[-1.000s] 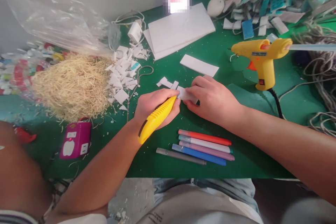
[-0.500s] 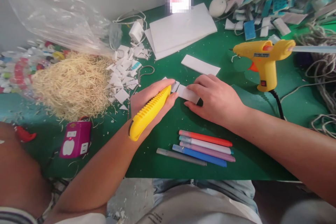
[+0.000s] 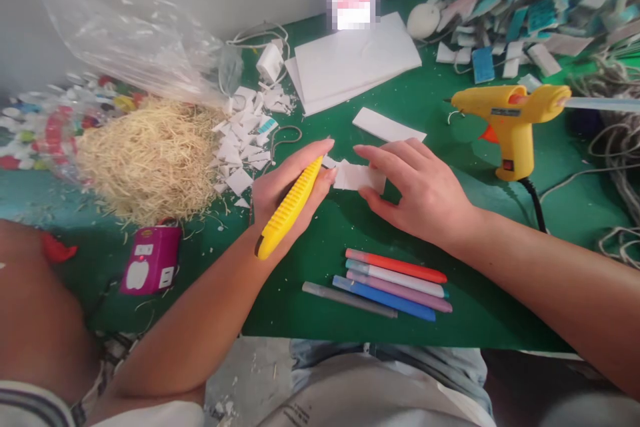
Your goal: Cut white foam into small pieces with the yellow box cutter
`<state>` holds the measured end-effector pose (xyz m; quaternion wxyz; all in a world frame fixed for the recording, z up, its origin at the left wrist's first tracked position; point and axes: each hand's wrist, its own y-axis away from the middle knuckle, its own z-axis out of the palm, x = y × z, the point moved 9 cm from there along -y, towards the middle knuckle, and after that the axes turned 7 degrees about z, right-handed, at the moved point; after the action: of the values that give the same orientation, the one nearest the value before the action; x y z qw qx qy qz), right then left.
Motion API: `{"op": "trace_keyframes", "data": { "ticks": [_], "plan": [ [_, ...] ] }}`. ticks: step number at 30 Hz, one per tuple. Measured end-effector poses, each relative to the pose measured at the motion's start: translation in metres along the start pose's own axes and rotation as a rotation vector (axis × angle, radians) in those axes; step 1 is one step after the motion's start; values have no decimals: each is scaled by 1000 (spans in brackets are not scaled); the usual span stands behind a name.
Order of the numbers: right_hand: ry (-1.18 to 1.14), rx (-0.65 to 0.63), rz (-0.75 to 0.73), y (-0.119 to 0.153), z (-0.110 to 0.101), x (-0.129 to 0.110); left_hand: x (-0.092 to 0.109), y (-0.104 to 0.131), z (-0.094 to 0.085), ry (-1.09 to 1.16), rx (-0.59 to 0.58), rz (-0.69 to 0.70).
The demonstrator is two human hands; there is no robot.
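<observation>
Nearest me on the green worktop (image 3: 480,320), five pens (image 3: 397,279) lie roughly side by side, the gray one leftmost; further left I see a purple socket box (image 3: 153,260) with a red light lit. Beyond the pens, my left hand (image 3: 273,190) has its fingers closed around a yellow cutter (image 3: 291,210), handle slanting down toward me, tip just beside the left end of a small white piece (image 3: 354,177). That piece lies between my hands, in front of me. My right hand (image 3: 427,187) curves over its right end, thumb at the near edge; I cannot tell whether those fingers grip it or only rest there. Just past the right hand lies a white strip (image 3: 389,125), with a yellow glue gun (image 3: 515,123) to its right. To my left are a straw heap (image 3: 150,160) and white scraps (image 3: 243,147). Farther off I see white sheets (image 3: 357,63), a charger (image 3: 271,63) and a clear bag (image 3: 135,40).
</observation>
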<state>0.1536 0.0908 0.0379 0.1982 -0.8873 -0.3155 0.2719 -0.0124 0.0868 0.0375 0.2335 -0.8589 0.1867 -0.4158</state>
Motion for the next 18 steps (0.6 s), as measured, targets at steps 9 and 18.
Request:
{"op": "trace_keyframes", "data": {
  "ticks": [9, 18],
  "plan": [
    [-24, 62, -45, -1, -6, -3, 3, -2, -2, -4, 26, -21],
    [-40, 66, -71, -1, -9, -11, -15, 2, 7, 188, -48, -284]
  ]
}}
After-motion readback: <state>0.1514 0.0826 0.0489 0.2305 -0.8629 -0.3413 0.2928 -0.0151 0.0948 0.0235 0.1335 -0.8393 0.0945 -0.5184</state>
